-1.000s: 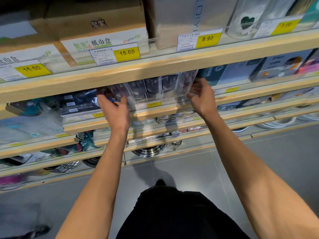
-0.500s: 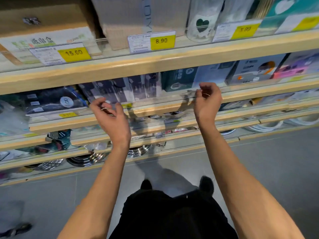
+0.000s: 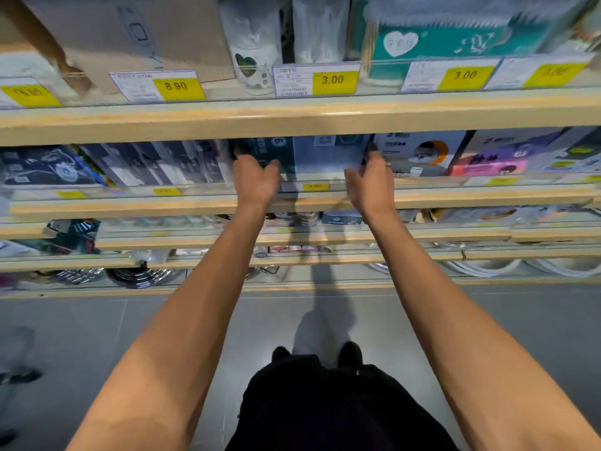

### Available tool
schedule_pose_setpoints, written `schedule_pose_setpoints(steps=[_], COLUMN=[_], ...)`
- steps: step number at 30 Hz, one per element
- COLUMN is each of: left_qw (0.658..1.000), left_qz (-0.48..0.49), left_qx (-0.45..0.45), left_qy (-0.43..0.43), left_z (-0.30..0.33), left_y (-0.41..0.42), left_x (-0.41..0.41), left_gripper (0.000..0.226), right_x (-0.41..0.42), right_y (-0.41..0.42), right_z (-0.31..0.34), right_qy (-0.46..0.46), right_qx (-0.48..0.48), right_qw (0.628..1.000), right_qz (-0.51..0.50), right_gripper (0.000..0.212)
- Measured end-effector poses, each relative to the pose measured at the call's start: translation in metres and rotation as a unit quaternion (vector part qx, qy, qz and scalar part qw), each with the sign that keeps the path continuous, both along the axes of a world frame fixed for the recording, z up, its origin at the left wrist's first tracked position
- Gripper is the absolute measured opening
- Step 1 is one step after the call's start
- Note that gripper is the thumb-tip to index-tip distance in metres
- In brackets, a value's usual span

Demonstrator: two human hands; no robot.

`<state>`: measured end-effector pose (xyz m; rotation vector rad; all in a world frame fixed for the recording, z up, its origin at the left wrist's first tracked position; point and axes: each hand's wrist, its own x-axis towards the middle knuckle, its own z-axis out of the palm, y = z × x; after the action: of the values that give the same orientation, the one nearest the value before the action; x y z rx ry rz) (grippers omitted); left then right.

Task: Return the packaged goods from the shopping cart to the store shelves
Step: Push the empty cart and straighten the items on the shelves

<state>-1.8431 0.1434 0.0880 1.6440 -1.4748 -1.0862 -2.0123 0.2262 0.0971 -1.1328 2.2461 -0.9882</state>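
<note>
While both arms are reaching out toward the second shelf [image 3: 487, 198], the left hand [image 3: 257, 182] and the right hand [image 3: 370, 183] are bracketing a pair of flat packets standing side by side behind the shelf's clear front lip: a dark green packet [image 3: 260, 151] and a pale blue packet [image 3: 328, 157]. The left hand's fingers are going in along the green packet's left edge, its thumb lying out across the lower front; the right hand's fingers are going in past the blue packet's right edge, thumb spread toward the middle. From where I am standing the fingertips are disappearing into shadow under the board above, so I cannot tell how tightly either hand is gripping, only that the fingers are bending around the outer edges of the pair.

On the green packet a round white mark with what looks like a 6 is showing; the rest of its print is blurring out. A small yellow tag [image 3: 314, 187] is sitting on the lip directly between the two hands, unreadable. On the upper shelf [image 3: 292, 118] yellow price labels are reading 8.90 [image 3: 175, 86], 3.00 [image 3: 332, 80] and 3.00 again [image 3: 465, 75]. A teal box with a white heart [image 3: 455, 43] is standing above the right hand.
</note>
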Motion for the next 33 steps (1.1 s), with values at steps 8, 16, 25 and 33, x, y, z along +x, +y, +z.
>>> schedule_pose_setpoints(steps=[8,16,25,33], left_qw=[0.997,0.992,0.967,0.959], left_qz=[0.054,0.056,0.188,-0.002], left_qx=[0.042,-0.029,-0.172,-0.245], left_qy=[-0.028,-0.109,0.026,0.139], left_z=[0.014,0.005,-0.008,0.005], left_y=[-0.004,0.007,0.030,0.109], left_x=[-0.008,-0.004,-0.003,-0.103], left_gripper=[0.058,0.059,0.046,0.016], right_x=[-0.015,-0.014,-0.009,-0.086], right_y=[-0.011,0.003,0.020,0.057], right_z=[0.011,0.002,-0.005,-0.009], right_qy=[-0.028,-0.025,-0.033,-0.054], right_qx=[0.027,-0.055,-0.106,-0.199], right_qw=[0.999,0.996,0.994,0.949], right_qz=[-0.014,-0.059,-0.016,-0.237], right_gripper=[0.035,0.018,0.041,0.022])
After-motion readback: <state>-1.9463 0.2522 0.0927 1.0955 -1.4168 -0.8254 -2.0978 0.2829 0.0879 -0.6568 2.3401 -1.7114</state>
